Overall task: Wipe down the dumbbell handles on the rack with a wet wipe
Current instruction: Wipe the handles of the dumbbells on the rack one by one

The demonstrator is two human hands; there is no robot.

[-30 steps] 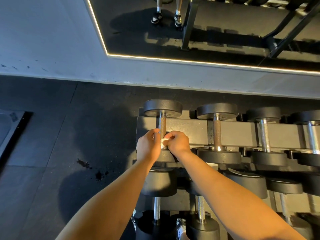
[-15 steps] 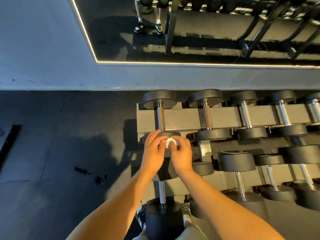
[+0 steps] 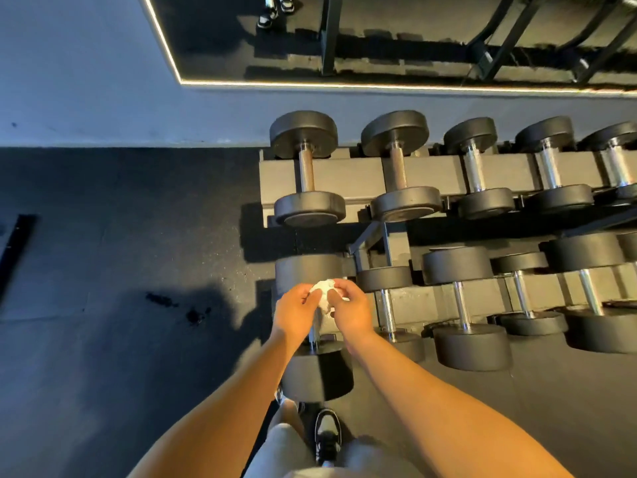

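A two-tier dumbbell rack [image 3: 358,175] stands against the wall, with black round-headed dumbbells on both rows. My left hand [image 3: 294,313] and my right hand [image 3: 350,312] are together over the leftmost dumbbell of the lower row [image 3: 315,369]. Both pinch a crumpled white wet wipe [image 3: 323,291] between their fingers, just above that dumbbell's chrome handle [image 3: 313,334], most of which they hide. The upper row's leftmost dumbbell [image 3: 306,170] has a dull brownish handle and lies untouched.
More dumbbells fill the rack to the right, such as one on the lower row [image 3: 463,305]. Black rubber flooring [image 3: 138,236] with dark wet spots [image 3: 193,313] spreads to the left. A mirror [image 3: 379,39] with a lit edge is on the wall. My shoe [image 3: 327,432] is below the rack.
My hands have come down from the upper row's leftmost handle to the lower row's leftmost dumbbell, carrying the wipe between them. The view tilted down and shifted.
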